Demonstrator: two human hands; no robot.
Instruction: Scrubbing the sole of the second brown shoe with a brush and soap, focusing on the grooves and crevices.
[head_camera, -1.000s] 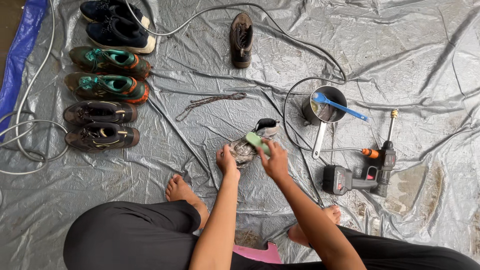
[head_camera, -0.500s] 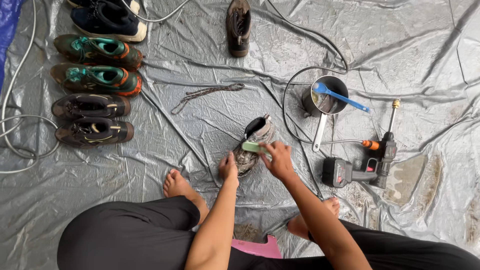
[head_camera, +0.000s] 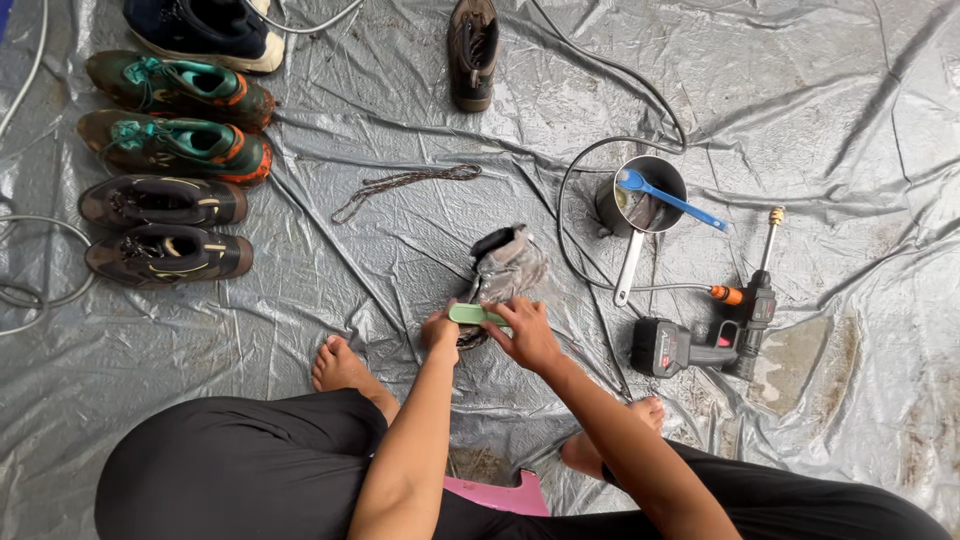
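The left hand (head_camera: 440, 330) grips a muddy grey boot (head_camera: 508, 268) on the tarp (head_camera: 850, 120). The right hand (head_camera: 527, 333) is closed around a green brush (head_camera: 472, 314) resting against it.

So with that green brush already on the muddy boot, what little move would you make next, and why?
Probably a short scrubbing stroke along the boot. The right hand presses the green brush on its near end, the left hand steadies it, and its grey surface looks grimy.

Both hands, left (head_camera: 440, 331) and right (head_camera: 524, 335), reach forward, fingers curled closed.
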